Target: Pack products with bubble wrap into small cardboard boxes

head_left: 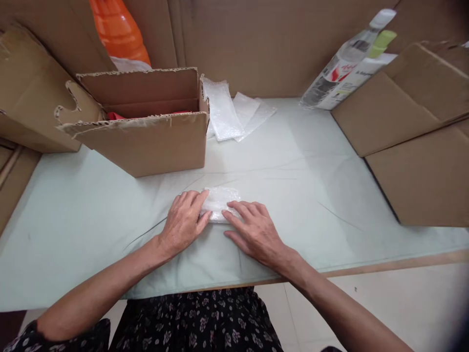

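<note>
Bubble-wrap bundle (220, 201) lies mid-table (311, 195), left hand (183, 220) and right hand (254, 230) pressing it, fingers flat, clear of edges.

Not much to read here, honestly. The clear plastic bottle with a white cap (340, 66), lying at the far right of the table, has a label with red script on it, but it's too small and tilted to make out. The white bottle with a pale green cap (361, 73) just beside it carries dark print, also unreadable.
</note>
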`<act>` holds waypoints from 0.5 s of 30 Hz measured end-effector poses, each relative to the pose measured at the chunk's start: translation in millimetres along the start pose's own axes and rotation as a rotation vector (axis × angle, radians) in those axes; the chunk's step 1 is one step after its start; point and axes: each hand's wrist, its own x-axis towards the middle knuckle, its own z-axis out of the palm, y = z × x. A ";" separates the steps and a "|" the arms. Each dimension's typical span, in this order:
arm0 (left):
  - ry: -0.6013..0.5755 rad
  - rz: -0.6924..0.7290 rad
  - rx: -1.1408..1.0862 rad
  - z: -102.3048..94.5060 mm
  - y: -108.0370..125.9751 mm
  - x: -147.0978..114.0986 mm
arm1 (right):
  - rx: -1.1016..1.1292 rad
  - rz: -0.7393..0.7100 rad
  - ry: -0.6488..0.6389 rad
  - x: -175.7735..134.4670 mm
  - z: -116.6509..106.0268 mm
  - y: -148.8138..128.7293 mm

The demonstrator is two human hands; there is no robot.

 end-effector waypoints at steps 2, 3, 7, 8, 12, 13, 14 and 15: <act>0.023 -0.112 -0.159 -2.0 -0.2 -4.2 | 0.043 0.028 -0.016 9.4 4.8 3.8; 0.031 -0.186 -0.285 -3.0 0.4 -7.9 | 0.104 0.078 0.002 14.1 6.8 5.6; 0.006 -0.419 -0.774 -1.5 7.9 -22.3 | 0.577 0.331 0.018 23.7 7.3 2.6; 0.000 -0.444 -0.845 0.1 10.7 -23.9 | 0.700 0.365 -0.022 23.3 5.6 -0.2; 0.037 -0.449 -0.886 4.2 22.8 -25.5 | 0.847 0.340 -0.088 18.2 -6.5 -6.3; 0.043 -0.401 -0.846 4.2 25.7 -26.4 | 0.832 0.326 -0.082 18.6 -10.0 -5.9; 0.041 -0.329 -0.796 3.9 28.3 -27.8 | 0.827 0.310 -0.086 20.4 -13.3 -5.4; 0.033 -0.246 -0.738 3.1 30.5 -29.4 | 0.840 0.288 -0.106 23.5 -16.2 -5.1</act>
